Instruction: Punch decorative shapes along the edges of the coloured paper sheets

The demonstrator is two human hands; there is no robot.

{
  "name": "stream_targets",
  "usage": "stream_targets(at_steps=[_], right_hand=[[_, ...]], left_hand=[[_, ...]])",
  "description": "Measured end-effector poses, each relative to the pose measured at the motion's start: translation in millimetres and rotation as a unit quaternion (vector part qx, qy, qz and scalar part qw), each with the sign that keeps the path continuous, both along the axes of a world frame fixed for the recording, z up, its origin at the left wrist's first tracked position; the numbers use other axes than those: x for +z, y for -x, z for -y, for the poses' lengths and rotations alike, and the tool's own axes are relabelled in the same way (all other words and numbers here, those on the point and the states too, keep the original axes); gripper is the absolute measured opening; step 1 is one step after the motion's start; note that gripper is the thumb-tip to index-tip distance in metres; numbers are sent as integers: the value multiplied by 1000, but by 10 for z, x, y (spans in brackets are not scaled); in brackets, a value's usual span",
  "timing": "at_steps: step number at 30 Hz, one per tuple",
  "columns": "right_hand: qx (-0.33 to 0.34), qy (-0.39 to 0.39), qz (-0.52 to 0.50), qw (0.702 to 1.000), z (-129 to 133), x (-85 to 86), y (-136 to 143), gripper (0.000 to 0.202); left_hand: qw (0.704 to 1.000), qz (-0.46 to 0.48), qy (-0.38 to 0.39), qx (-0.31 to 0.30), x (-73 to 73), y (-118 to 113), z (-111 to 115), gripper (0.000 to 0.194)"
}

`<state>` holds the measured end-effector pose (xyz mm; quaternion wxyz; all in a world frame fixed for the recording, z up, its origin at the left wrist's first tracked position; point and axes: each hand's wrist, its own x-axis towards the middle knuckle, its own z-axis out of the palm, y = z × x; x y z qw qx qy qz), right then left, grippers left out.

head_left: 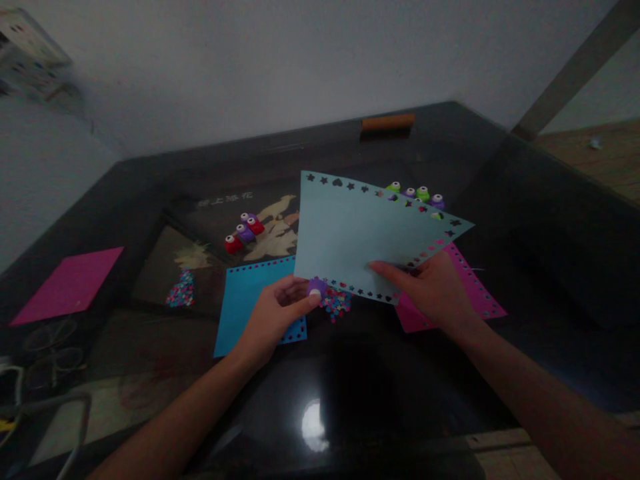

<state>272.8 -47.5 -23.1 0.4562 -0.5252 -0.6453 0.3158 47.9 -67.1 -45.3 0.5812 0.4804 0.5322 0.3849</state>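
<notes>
A pale blue paper sheet (pixel 350 233) is held up over the table, with star and heart holes punched along its top, right and bottom edges. My right hand (pixel 435 290) grips it near the lower right edge, thumb on top. In my left hand (pixel 275 313) is a small purple craft punch (pixel 316 288) with a white button, set at the sheet's bottom left corner. Under that corner lies a pile of colourful paper cutouts (pixel 335 303). A bright blue sheet (pixel 240 300) and a pink sheet (pixel 477 287), both with punched edges, lie partly hidden behind the hands.
Red and purple punches (pixel 245 232) stand left of centre. Green and purple ones (pixel 423 193) are partly behind the raised sheet. A second cutout pile (pixel 183 290) and a plain pink sheet (pixel 70 283) lie left. A brown cylinder (pixel 387 123) rests at the back, near the wall.
</notes>
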Motion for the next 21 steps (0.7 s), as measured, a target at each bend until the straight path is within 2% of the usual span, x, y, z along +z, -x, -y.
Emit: stream_targets(at_steps=[10,21], right_hand=[[-13,-4,1,1000,-11,52,-46,19],[-21,-1,-6,1000,-5,35,-64,20]], left_hand=[[994,-93,-18,-62,92,21,-5,36],[982,-116,-48,-143,122,30,26,38]])
